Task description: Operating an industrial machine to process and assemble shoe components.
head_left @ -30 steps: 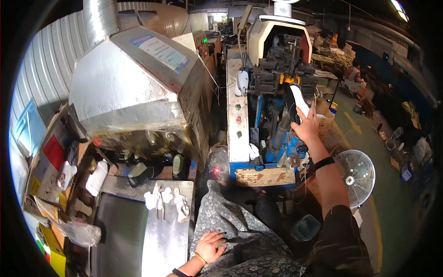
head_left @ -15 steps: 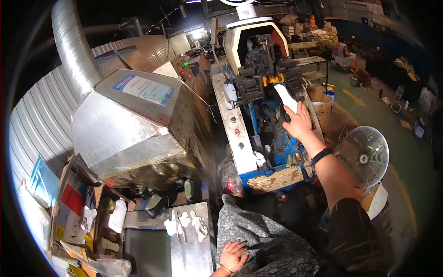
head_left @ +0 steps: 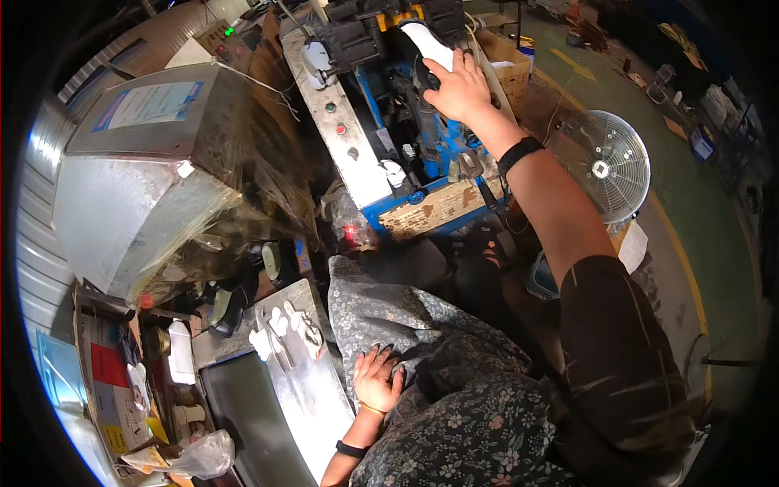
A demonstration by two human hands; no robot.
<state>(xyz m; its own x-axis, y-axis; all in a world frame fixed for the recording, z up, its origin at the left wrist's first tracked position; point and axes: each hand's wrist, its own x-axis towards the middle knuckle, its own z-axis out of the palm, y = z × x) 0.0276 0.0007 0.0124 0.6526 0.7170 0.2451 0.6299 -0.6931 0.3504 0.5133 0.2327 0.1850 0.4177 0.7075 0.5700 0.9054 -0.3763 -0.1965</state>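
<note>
My right hand (head_left: 461, 85) reaches forward, its fingers stretched out over the near end of a white, sole-shaped piece (head_left: 425, 45). The piece slopes up to the dark clamping head (head_left: 345, 40) of a machine, at its yellow part (head_left: 399, 18). What lies beneath my right palm is hidden. My left hand (head_left: 377, 377) rests on the dark floral apron (head_left: 479, 422) over my lap, fingers extended and holding nothing. Beside it, a pale metal plate (head_left: 312, 398) carries several small white pieces and a slim metal tool (head_left: 282, 353).
The machine's side panel has green and red buttons (head_left: 341, 129). A metal hood (head_left: 122, 178) stands left, above dark shoes (head_left: 231, 304). A round fan (head_left: 600, 169) stands right of my right arm. Lower left is a cluttered shelf (head_left: 182, 414); a cardboard box (head_left: 507, 69) stands behind the machine.
The view has tilted downward, so the machine sits higher in the picture and more of my left forearm shows. My right hand stays at the white piece; my left hand stays on the apron.
</note>
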